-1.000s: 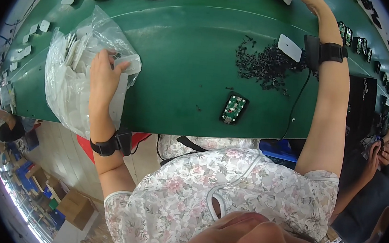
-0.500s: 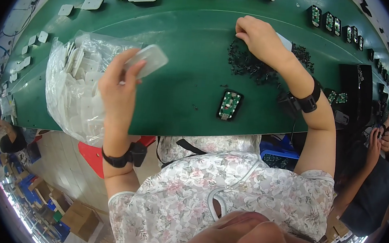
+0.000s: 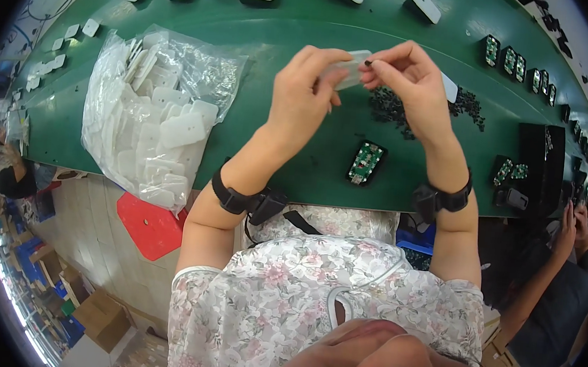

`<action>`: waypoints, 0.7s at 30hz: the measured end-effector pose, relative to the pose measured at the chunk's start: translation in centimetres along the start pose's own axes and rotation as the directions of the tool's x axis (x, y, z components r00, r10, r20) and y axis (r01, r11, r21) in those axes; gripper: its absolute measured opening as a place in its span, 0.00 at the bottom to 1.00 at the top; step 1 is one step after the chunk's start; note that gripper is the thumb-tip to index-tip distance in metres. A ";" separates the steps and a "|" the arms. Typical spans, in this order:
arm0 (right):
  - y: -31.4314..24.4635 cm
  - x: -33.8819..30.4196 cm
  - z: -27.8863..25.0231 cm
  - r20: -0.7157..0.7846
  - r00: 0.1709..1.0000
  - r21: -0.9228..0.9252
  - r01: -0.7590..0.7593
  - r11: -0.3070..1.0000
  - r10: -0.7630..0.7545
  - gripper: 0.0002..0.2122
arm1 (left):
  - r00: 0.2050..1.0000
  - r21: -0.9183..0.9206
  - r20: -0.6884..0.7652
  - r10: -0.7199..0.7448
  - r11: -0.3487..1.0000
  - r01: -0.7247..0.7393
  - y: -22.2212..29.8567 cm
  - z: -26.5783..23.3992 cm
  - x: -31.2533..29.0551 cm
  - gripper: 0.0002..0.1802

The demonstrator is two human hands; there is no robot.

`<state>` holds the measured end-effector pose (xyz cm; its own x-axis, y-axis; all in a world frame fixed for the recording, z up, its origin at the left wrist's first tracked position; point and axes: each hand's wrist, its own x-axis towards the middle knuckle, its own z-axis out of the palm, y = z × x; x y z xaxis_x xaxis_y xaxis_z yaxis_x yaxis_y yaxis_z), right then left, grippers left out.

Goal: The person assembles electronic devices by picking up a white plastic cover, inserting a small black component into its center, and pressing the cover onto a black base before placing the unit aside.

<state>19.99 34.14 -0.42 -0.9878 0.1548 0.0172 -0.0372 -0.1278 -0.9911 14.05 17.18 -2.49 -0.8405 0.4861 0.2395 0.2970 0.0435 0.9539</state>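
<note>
- In the head view, the left hand grips a thin, see-through white cover between thumb and fingers, above the far part of the green table.
- The right hand is just beside it, on the right. Its thumb and finger pinch a tiny black piece near the cover's edge.
- A heap of black pieces lies below the right hand. A black case with a green board sits nearer, between the arms.
- On the left, a clear bag is full of more white covers.
- The tiny piece could slip, as only the fingertips hold it. It might fall into the heap and be hard to find.
- The cover could bend or slide if the left hand squeezes too hard or holds only one edge.
- A low wrist could bump the open case or spread the heap.
- The fingers hide part of the cover, and I cannot tell if the tiny piece touches it.
- The right hand and wrist hide some of the heap, and part of another white cover behind them.
- The tiny piece is too small for its shape to show.
</note>
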 end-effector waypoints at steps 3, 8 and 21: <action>0.8 -0.7 1.3 -0.032 0.999 0.037 -0.031 0.999 0.032 0.04 | 0.996 0.007 -0.020 0.085 0.996 -0.085 0.3 0.3 -0.2 0.09; 1.2 -1.0 2.1 -0.071 0.993 -0.231 0.079 0.970 -0.098 0.03 | 0.990 0.047 -0.038 0.132 0.990 -0.131 -0.8 0.1 -0.4 0.07; 0.6 -1.3 2.2 0.053 0.917 -0.759 0.295 0.581 -0.396 0.04 | 0.938 -0.392 0.137 -0.318 0.852 0.347 -0.9 -0.8 -0.5 0.07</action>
<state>20.92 31.75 -0.78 -0.8987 0.1403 0.4155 -0.1986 0.7146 -0.6708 13.90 16.22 -3.35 -0.8207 0.5618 -0.1039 -0.2159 -0.1365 0.9668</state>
